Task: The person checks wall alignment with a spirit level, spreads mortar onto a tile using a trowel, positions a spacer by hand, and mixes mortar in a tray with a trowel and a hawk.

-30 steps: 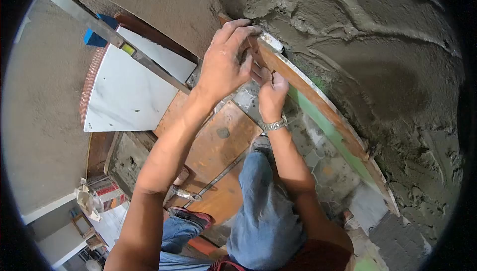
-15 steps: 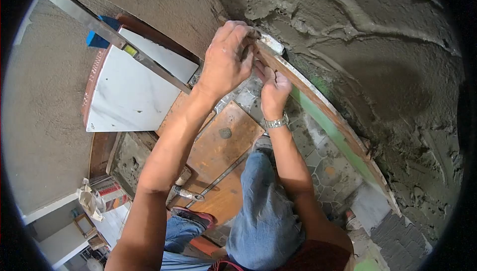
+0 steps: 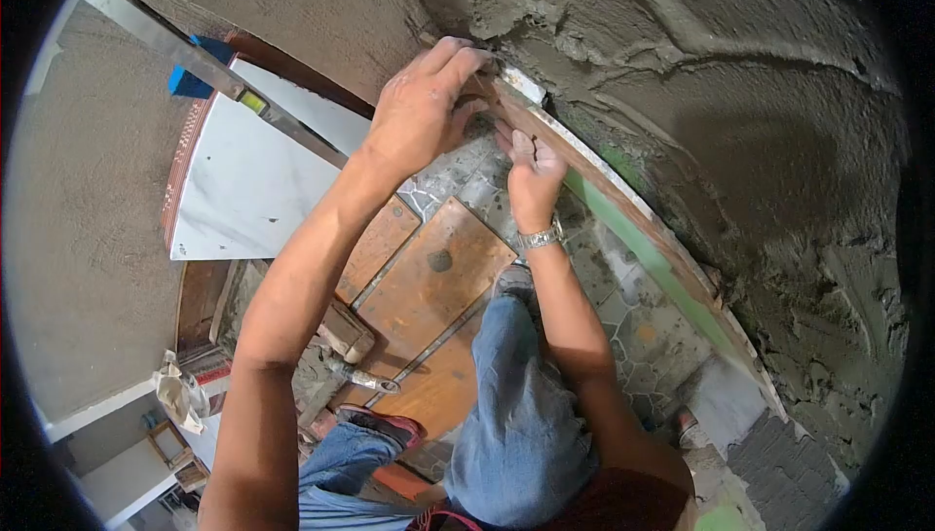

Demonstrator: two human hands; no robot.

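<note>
A long curved strip, brown on its face with a pale speckled upper edge, stands along the border of the wet mortar. At its far end my left hand is closed over the strip, fingers bent across the top edge and thumb near the face. Below and to the right, my right hand, palm up, has its curled fingers against the strip's lower side; their tips are partly hidden. A small white piece sits on the mortar side, just beyond the hands.
A metal spirit level lies across white curved slabs at left. Wooden boards cover part of the floor by my foot. A hammer rests near them. A paper bag sits lower left; a grey slab lies lower right.
My left hand has shifted slightly left along the strip's end, and its forearm has swung left, uncovering more of the boards. The right hand has barely moved.
</note>
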